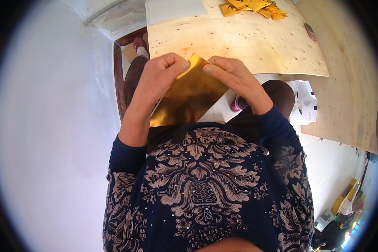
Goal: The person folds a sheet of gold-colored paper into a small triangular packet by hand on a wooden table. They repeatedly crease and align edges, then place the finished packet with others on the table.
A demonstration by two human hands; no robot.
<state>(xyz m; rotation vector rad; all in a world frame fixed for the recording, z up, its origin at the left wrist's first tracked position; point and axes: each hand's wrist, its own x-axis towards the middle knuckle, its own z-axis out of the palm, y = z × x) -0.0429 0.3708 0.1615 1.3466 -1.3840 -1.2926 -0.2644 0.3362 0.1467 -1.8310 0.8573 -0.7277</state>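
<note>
A sheet of shiny gold foil paper (193, 94) is held up over my lap, just off the near edge of the wooden table. My left hand (164, 73) pinches its upper left edge between thumb and fingers. On the other side, my right hand (231, 73) grips the upper right edge, thumb on top. Between the two hands the paper's top comes to a brighter point that looks folded. The lower part of the sheet hangs down toward my waist. My fingertips behind the paper are hidden.
On the plywood table (239, 46), a pile of folded gold paper pieces (256, 6) lies at the far side. A pale sheet (176, 10) is at the far left, a small red object (310, 32) at the right. A white plastic bag (305, 103) sits beside my right knee. A white wall (50, 126) stands left.
</note>
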